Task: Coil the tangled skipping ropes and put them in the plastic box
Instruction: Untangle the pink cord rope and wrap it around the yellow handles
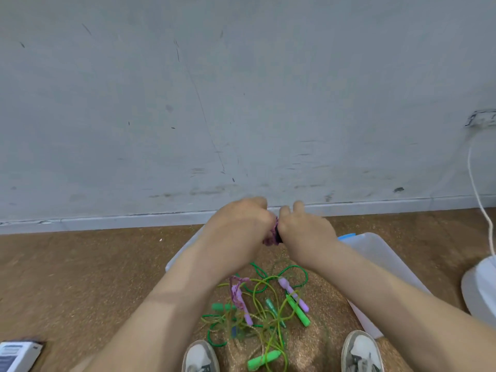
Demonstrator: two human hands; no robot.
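grey wall (161,103) meets brown floor (80,264). plastic box (375,253) lies on the floor under the arms. tangled skipping ropes (263,318) lie between the shoes (200,355). left hand (239,224) and right hand (303,226), fingers curled, both grip a small purple rope bundle (272,237) between them, above the box.

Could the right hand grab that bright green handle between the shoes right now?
Probably not yet: the right hand and left hand both grip the purple rope. The green handle itself lies uncovered on the floor.

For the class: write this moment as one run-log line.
left hand + right hand: gripping pink rope | green ropes: tangled on floor | plastic box: contents hidden
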